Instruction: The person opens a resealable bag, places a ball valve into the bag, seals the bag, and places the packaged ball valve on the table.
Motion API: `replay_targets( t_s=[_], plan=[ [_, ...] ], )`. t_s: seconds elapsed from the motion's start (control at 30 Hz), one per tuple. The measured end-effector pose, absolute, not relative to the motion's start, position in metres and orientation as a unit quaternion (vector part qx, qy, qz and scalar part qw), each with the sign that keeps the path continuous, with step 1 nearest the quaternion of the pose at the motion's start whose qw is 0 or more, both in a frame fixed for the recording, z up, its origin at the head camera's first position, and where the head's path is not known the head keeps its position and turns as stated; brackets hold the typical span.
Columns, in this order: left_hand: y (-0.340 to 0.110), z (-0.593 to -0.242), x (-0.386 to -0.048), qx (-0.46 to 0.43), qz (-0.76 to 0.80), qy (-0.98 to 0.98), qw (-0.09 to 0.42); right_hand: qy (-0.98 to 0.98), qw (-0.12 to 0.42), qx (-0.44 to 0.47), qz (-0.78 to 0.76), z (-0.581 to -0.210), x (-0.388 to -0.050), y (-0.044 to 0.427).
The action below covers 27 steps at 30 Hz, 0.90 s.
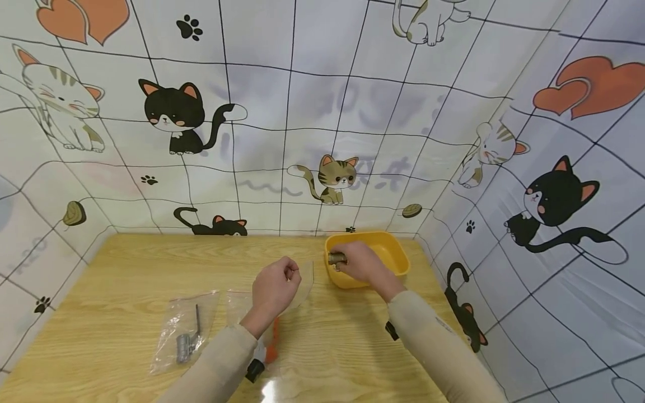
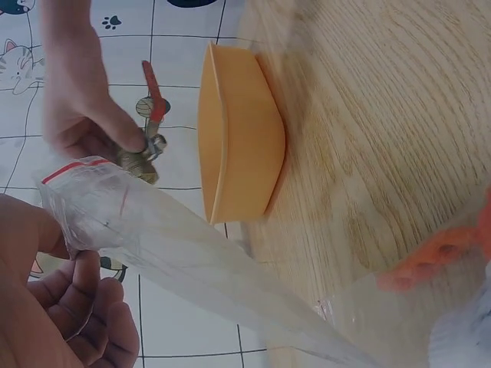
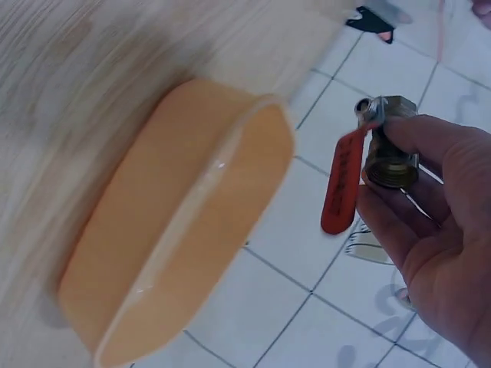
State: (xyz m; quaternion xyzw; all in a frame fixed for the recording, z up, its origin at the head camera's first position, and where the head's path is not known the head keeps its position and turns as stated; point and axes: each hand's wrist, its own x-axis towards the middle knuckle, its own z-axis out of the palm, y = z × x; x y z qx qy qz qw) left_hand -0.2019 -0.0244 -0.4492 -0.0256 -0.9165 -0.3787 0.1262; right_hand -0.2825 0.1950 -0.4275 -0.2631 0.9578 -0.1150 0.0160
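Observation:
My right hand (image 1: pixel 359 262) grips a brass ball valve (image 3: pixel 393 169) with a red lever handle (image 3: pixel 342 188), between thumb and fingers. In the head view it is over the near left side of a yellow plastic basin (image 1: pixel 398 253). The basin's inside looks bare in the right wrist view. My left hand (image 1: pixel 274 285) pinches the top of a clear zip bag (image 2: pixel 176 230) with a red seal line. The bag hangs limp and flat, left of the basin. Its mouth is close to the valve in the left wrist view; whether they touch I cannot tell.
On the wooden table (image 1: pixel 126 268) at left lies a clear bag (image 1: pixel 168 322) with a grey metal fitting (image 1: pixel 183 347) and a thin bent rod. Under my left forearm is another bag with an orange, white and black object (image 1: pixel 270 353). Cat-printed cloth walls (image 1: pixel 262 145) enclose the table.

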Motion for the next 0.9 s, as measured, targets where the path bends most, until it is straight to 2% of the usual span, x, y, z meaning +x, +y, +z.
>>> replay_targets(
  t_s=[0.47,0.7,0.9],
  plan=[
    [-0.023,-0.456,-0.202,-0.016,-0.373,-0.921,0.108,0.925,0.060,-0.341,-0.156,-0.390,-0.242,0.164],
    [-0.019,-0.454,-0.201,-0.027,-0.386,-0.916,0.104,0.922,0.079,-0.358,-0.122,-0.390,-0.237,0.152],
    [-0.016,-0.453,-0.198,-0.028,-0.396,-0.913,0.094,0.935,0.060,-0.329,-0.118,-0.402,-0.237,0.148]
  ],
)
